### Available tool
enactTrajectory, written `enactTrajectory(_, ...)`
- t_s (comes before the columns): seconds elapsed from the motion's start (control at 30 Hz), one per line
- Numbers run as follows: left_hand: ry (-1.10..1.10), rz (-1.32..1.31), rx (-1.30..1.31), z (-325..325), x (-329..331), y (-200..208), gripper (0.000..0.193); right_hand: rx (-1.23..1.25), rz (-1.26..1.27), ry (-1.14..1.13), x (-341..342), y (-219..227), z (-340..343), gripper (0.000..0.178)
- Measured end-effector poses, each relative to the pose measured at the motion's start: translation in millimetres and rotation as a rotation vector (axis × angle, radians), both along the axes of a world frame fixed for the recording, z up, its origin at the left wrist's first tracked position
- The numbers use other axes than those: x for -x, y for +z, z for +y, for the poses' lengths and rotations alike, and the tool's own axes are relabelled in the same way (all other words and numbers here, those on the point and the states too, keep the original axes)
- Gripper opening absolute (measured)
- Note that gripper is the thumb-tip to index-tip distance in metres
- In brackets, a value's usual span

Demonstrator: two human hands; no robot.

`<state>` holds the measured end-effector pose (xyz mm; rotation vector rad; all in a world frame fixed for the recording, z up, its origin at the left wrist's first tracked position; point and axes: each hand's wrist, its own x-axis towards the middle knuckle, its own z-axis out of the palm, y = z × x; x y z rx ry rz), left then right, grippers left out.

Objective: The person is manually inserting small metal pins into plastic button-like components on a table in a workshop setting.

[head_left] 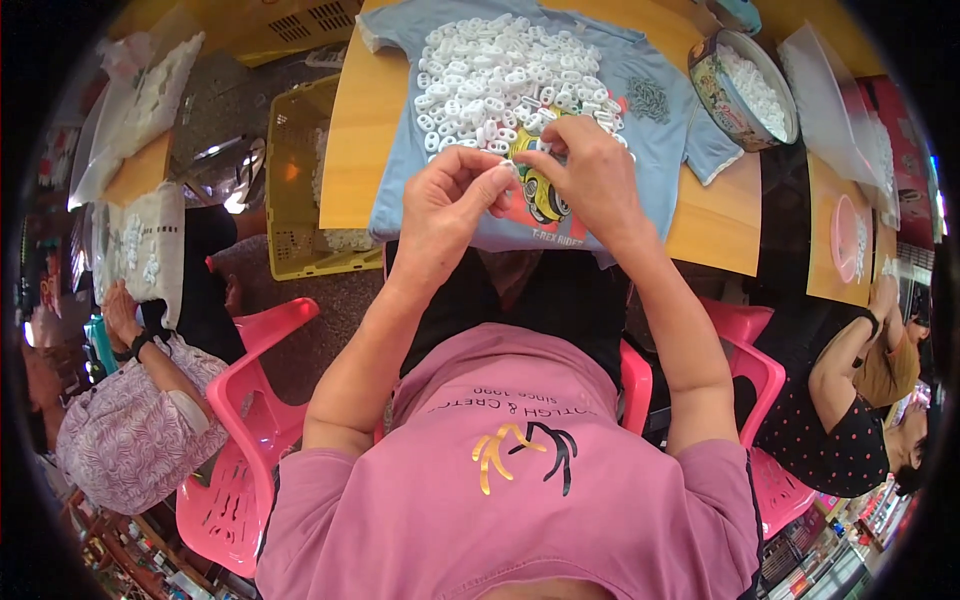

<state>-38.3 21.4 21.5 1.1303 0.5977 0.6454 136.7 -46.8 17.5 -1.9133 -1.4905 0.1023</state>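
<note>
Above shirt (640, 150) edge, hands (520, 190) meet.

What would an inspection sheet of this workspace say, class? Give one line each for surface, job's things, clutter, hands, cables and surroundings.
Surface: wooden table, partly covered by a light blue T-shirt.
Job's things: heap of small white plastic pieces on the shirt.
Clutter: round tin holding more white pieces; yellow crate beside the table.
Hands: left hand and right hand meet over the shirt, pinching a white piece.
Cables: nothing seen.
Surroundings: pink plastic chairs; other people seated either side.
</note>
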Motion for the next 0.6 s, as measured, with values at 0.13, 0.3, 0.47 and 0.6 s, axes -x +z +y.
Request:
enactTrajectory(0.13, 0.018, -0.006, -0.003, 4, -2, -2, 0.015, 0.093, 0.020, -0.052, -5, -4, 2, 0.021)
enactTrajectory(0.3, 0.017, -0.026, 0.064, 4, -7, -1, 0.014, 0.025, 0.087, -0.011, -9, -2, -4, 0.024)
enactTrajectory(0.47, 0.006, -0.039, 0.081, 2, -13, 1, 0.015, 0.022, 0.856, 0.038, 0, 21, -17, 0.024)
enactTrajectory(0.6, -0.014, -0.032, 0.063, -2, -17, 7, 0.015, -0.044, 0.995, 0.123, 9, 33, -25, 0.023)
